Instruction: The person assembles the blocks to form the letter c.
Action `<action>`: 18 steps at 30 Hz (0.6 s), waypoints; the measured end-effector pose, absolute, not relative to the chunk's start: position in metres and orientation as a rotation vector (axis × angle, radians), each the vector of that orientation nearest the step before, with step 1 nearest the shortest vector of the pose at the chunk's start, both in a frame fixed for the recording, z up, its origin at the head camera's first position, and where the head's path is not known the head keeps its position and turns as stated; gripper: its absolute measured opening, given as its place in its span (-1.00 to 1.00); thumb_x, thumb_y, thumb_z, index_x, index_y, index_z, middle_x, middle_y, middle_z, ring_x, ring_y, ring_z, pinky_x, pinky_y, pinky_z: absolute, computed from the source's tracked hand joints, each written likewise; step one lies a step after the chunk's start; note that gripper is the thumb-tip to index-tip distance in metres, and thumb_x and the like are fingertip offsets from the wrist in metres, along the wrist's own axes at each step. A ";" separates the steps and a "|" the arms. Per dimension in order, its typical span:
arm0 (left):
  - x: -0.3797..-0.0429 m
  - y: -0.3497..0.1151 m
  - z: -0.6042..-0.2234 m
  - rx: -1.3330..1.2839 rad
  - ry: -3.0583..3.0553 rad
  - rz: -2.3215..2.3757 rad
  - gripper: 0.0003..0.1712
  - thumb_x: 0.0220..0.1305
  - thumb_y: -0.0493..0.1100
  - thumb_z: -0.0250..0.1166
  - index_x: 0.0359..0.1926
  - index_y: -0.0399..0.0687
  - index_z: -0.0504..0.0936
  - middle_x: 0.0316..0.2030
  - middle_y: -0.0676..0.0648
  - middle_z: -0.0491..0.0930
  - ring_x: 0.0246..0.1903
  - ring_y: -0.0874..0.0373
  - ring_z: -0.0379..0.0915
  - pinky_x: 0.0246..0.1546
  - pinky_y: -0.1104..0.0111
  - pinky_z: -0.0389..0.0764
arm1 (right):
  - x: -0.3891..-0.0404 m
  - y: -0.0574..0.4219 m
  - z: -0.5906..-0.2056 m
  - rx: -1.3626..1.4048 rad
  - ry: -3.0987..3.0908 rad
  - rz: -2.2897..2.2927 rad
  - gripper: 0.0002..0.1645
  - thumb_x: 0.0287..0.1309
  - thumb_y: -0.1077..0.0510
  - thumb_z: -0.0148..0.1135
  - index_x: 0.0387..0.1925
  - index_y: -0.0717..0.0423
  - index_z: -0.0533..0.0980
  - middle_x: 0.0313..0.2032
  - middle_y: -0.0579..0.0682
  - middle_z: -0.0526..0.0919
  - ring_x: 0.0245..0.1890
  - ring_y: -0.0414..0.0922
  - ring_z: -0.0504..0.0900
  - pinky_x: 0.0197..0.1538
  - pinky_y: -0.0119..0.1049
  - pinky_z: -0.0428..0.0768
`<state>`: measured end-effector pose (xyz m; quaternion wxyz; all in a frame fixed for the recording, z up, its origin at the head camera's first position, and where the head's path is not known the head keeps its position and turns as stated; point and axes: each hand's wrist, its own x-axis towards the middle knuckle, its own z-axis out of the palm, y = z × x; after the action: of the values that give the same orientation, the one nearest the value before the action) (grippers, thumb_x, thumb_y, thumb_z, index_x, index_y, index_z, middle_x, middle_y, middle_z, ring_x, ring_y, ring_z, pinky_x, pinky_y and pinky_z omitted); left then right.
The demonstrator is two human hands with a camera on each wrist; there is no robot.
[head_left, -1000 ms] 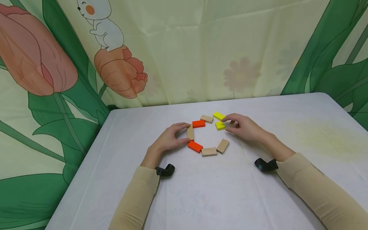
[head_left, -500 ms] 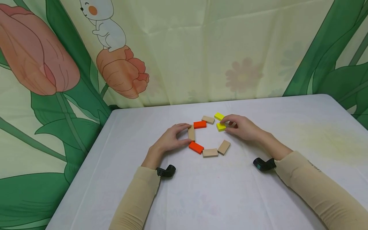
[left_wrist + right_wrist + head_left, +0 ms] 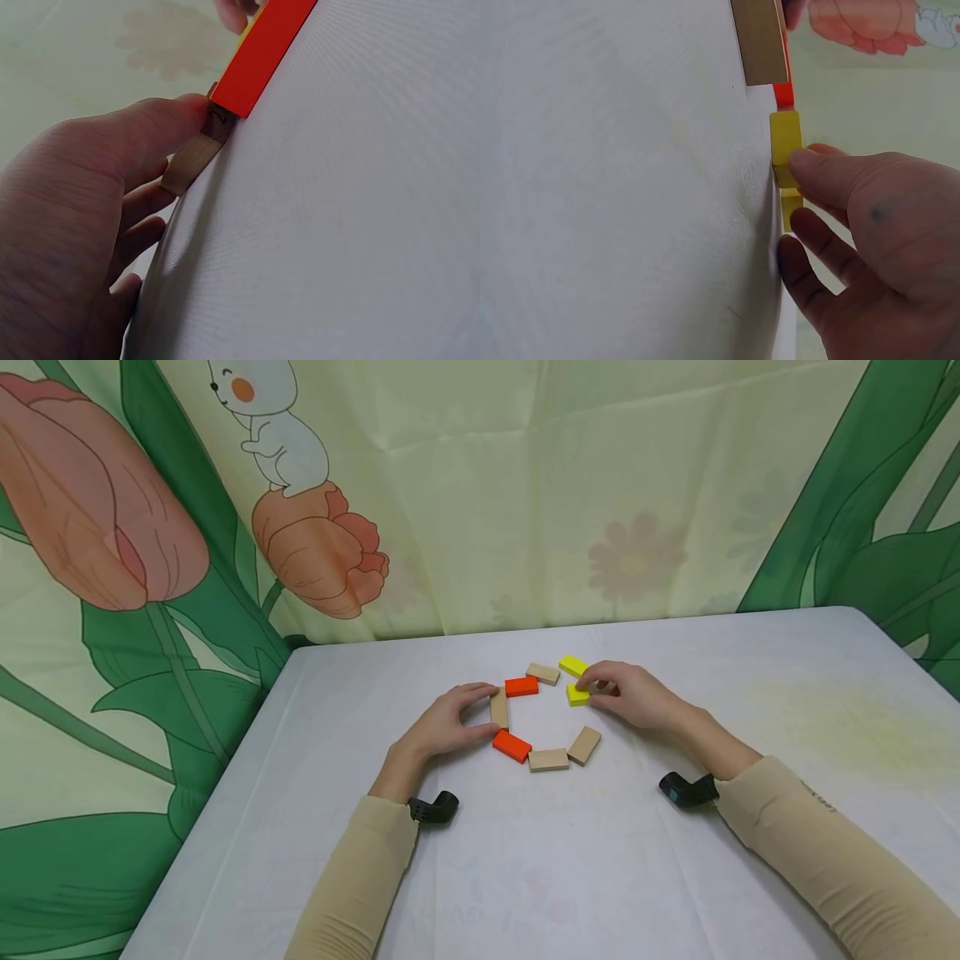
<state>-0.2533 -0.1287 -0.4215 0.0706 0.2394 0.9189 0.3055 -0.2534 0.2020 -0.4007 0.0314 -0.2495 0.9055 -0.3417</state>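
Note:
Small rectangular blocks lie flat in a broken ring on the white-covered table [image 3: 480, 868]. My left hand [image 3: 444, 720] holds the plain wooden block [image 3: 499, 708] on the ring's left side, thumb at its near end and index finger at its far end. Orange-red blocks adjoin both ends, one far [image 3: 522, 687] and one near [image 3: 512, 746]. On the right, my right hand [image 3: 628, 692] pinches the nearer yellow block [image 3: 785, 139] between thumb and fingers, its end partly covered. Just behind stands the other yellow block [image 3: 573, 666], at an angle.
A plain wooden block [image 3: 543, 673] lies between the far orange-red and yellow ones. Two more, one at the front [image 3: 549, 760] and one at the front right [image 3: 584, 746], complete the near side. A printed curtain [image 3: 480, 502] hangs behind the table.
My right hand has taken hold of the nearer yellow block and shifted it slightly toward me, widening its distance from the far yellow one. The left hand stays on its wooden block.

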 end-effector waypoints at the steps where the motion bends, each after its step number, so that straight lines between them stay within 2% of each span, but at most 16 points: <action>1: -0.254 -0.129 -0.422 0.727 2.765 0.920 -0.27 0.26 0.08 0.40 0.43 0.11 0.45 0.40 -0.01 0.36 0.41 0.04 0.18 0.41 0.06 0.21 | -0.253 0.202 -0.400 -0.755 2.788 -1.047 -0.72 0.27 0.35 0.32 0.01 0.18 0.62 0.02 0.11 0.63 -0.11 0.04 0.53 -0.01 -0.03 0.56; 18: -0.254 -0.130 -0.423 0.740 2.770 0.925 -0.27 0.27 0.06 0.40 0.43 0.11 0.44 0.39 -0.01 0.37 0.41 0.04 0.17 0.41 0.07 0.21 | -0.235 0.210 -0.392 -0.722 2.752 -1.020 -0.71 0.24 0.34 0.36 -0.01 0.13 0.64 0.00 0.05 0.64 -0.07 0.04 0.53 0.02 -0.03 0.58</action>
<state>-0.2540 -0.1297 -0.4227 0.0644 0.2451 0.9175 0.3065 -0.2352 0.2100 -0.3922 0.0594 -0.2385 0.9089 -0.3370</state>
